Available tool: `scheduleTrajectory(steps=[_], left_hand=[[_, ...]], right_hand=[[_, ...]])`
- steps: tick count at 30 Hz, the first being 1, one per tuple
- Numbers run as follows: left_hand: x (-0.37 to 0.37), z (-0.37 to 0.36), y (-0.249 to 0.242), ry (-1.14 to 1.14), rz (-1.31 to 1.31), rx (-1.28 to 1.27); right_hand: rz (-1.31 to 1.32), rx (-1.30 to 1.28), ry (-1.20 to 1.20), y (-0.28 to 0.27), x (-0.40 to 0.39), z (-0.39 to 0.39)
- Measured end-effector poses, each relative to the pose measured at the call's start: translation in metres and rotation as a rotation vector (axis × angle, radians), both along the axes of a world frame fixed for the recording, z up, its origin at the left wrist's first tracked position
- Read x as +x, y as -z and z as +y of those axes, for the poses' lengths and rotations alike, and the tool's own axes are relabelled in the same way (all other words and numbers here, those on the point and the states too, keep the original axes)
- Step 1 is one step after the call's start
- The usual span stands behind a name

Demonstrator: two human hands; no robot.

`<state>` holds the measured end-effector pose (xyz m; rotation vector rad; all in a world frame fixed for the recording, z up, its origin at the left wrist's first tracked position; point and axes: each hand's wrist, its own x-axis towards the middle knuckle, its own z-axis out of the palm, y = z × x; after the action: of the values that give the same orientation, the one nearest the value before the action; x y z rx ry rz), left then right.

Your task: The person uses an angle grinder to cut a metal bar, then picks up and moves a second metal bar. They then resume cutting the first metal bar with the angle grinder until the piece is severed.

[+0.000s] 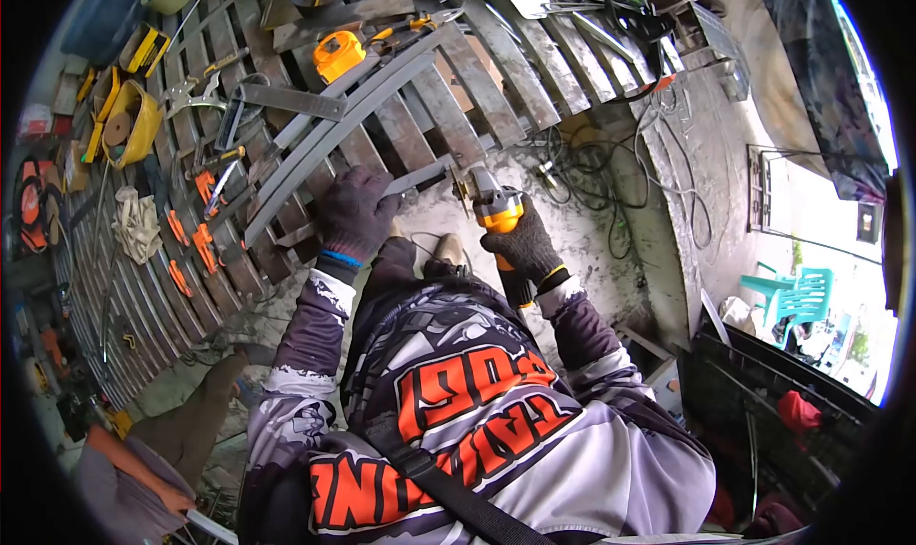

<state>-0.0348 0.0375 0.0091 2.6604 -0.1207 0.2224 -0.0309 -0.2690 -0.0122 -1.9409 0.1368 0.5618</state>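
Observation:
My left hand (pixel 355 206), in a dark knit glove, is closed on a short grey metal bar (pixel 420 177) at the edge of the slatted metal workbench (pixel 367 149). The bar's free end points right, toward the grinder. My right hand (pixel 530 244), also gloved, is wrapped around a yellow and grey angle grinder (pixel 498 211). Its disc (pixel 465 190) stands edge-on right at the bar's end. Long grey metal bars (pixel 329 144) lie across the slats just beyond my left hand, with a yellow tape measure (pixel 338 56) behind them.
Orange clamps (pixel 203 247), a crumpled pale cloth (pixel 138 224) and a yellow container (pixel 132 123) lie on the bench to the left. Loose cables (pixel 620 187) trail on the right. Another person's arm (pixel 134 464) shows at lower left. A green plastic chair (pixel 800 297) stands far right.

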Motion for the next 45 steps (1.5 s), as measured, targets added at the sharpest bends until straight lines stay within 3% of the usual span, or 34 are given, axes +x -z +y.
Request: scheduleTrajectory(steps=[8,17,32,37,41,45], left_hand=[[0.004,-0.001,0.009,0.063,-0.085,-0.03],[0.005,-0.002,0.007,0.047,0.018,0.022],[0.002,-0.008,0.007,-0.012,0.024,-0.002],[0.002,-0.004,0.013,-0.034,-0.028,-0.03],[0.012,-0.001,0.019,0.013,-0.091,-0.041],[0.023,0.005,0.02,0.044,-0.126,0.02]], right_hand=[[0.066,-0.073,-0.009,0.015,0.006,-0.001],[0.136,-0.103,-0.032,0.029,0.006,-0.006],[0.136,0.112,0.012,-0.037,0.017,0.014],[0.111,0.167,0.062,-0.021,0.009,0.006],[0.233,0.304,0.09,-0.027,0.001,-0.008],[0.145,0.305,0.116,-0.039,0.004,-0.024]])
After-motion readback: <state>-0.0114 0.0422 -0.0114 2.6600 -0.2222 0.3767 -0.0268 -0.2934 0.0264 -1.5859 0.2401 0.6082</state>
